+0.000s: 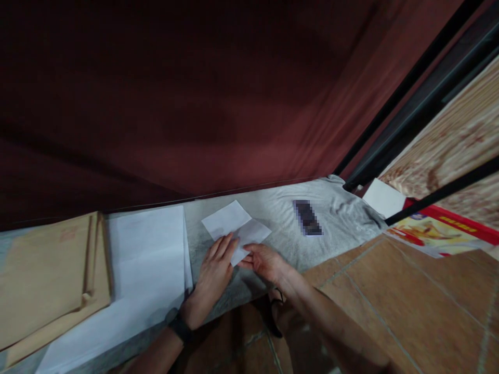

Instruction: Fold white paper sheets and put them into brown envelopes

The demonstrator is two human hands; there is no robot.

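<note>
While both hands (237, 262) press it, creased white paper (236, 226) lies flat.

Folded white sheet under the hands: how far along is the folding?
Partly done: the small white sheet already shows folded flaps on the grey cloth. In hand: the left hand presses it flat while the right hand pinches its near edge. Left: the stack of white paper lies unfolded.

The folded paper (236, 228) is white, like the larger sheets (146, 249) beside it. The envelopes (47, 275) are tan. The cloth (343, 213) over the worktop is mottled grey. The curtain (195, 104) is dark red, the floor tiles (409, 301) terracotta, and the wrist strap (178, 326) black.
</note>
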